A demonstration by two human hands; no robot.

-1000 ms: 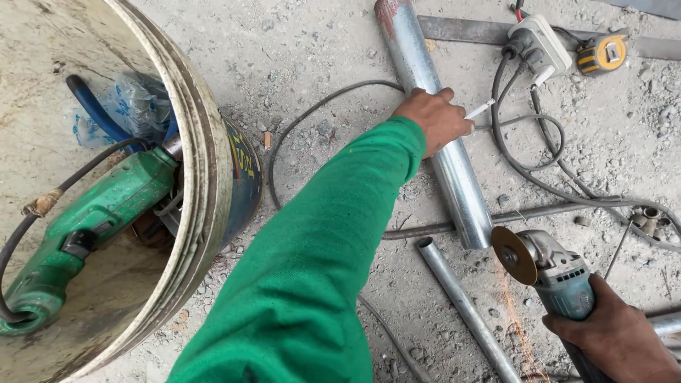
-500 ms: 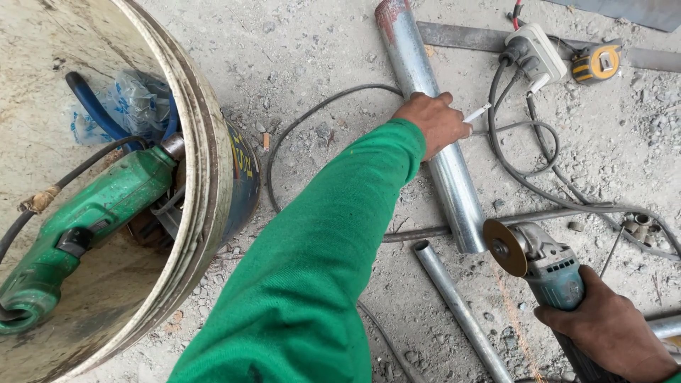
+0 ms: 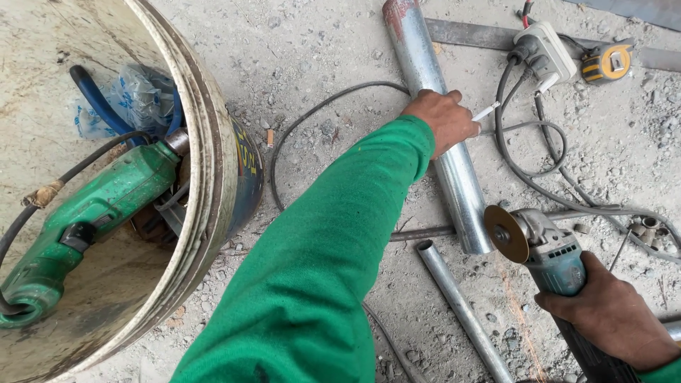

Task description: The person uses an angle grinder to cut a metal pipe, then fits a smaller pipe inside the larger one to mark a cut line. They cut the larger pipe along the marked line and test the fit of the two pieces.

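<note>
- My right hand point(image 3: 613, 323) was nearest to me, wrapped tight round the body of the angle grinder point(image 3: 557, 259), its disc point(image 3: 506, 234) just beside the lower end of the wide steel pipe point(image 3: 443, 135).
- A thinner pipe point(image 3: 461, 308) lay on the gravel floor point(image 3: 319, 64) beside that end.
- My left hand point(image 3: 445, 120) (green sleeve) pressed on the wide pipe, fingers closed on a small white marker point(image 3: 486, 111).
- At my left stood a bucket point(image 3: 213, 184) holding a green drill point(image 3: 85, 220).
- Farthest off lay a white power strip point(image 3: 552, 50) and a yellow tape measure point(image 3: 607, 64).
</note>
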